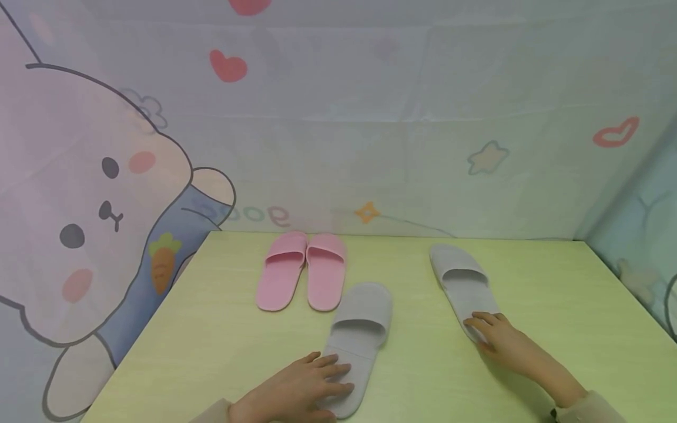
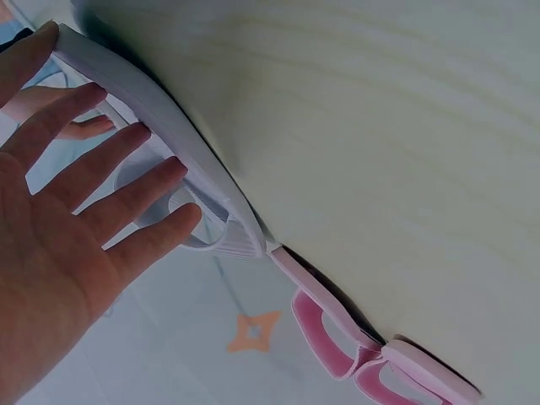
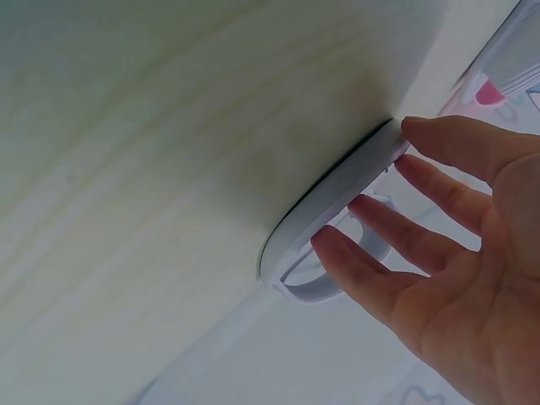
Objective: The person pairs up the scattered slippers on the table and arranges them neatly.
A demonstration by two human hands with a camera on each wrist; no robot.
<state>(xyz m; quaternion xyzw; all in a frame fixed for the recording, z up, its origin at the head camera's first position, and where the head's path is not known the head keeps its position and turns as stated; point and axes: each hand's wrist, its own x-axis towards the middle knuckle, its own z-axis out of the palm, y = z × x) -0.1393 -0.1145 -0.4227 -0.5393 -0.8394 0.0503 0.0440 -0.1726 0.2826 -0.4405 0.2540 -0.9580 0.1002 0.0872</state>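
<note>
My left hand (image 1: pixel 296 388) is over the heel end of a light grey slipper (image 1: pixel 362 305), its fingers spread. In the left wrist view the thumb is at the heel's tip, and the other fingers (image 2: pixel 126 160) lie along the footbed side. Farther right, my right hand (image 1: pixel 505 345) rests on the heel of a second grey slipper (image 1: pixel 459 262). Its thumb touches the heel end and the fairly straight fingertips (image 3: pixel 337 249) meet the footbed. Both grey slippers lie sole down, toes away from me, the right one angled toe leftward.
A pair of pink slippers (image 1: pixel 282 282) sits side by side at the back left, close to the left grey slipper's toe. The pale yellow-green table (image 1: pixel 418 376) ends at a printed cloth backdrop (image 1: pixel 338 147), with another cloth (image 1: pixel 645 235) along the right.
</note>
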